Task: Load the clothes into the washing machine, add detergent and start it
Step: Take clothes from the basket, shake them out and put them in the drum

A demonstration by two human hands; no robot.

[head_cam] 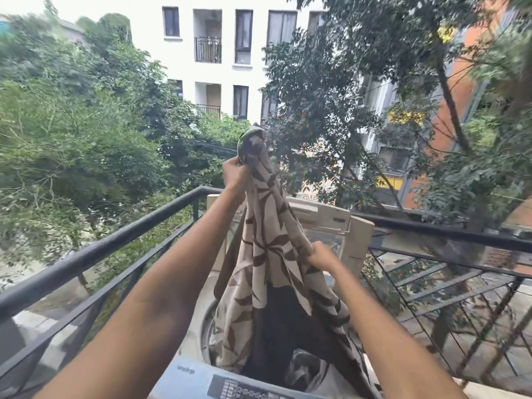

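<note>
A beige cloth with a brown leaf print (267, 254) hangs stretched above the open drum of a top-loading washing machine (201, 338). My left hand (236, 175) grips its bunched top end high up. My right hand (321, 254) pinches the cloth lower down on its right side. The cloth's lower end drapes into the drum over dark clothes (276, 341). The machine's lid (336, 223) stands raised behind the cloth. Its control panel (244, 388) runs along the near edge.
The machine stands in the corner of a balcony. A black metal railing (95, 251) runs along the left and another railing (449, 234) along the right. Trees and apartment buildings lie beyond.
</note>
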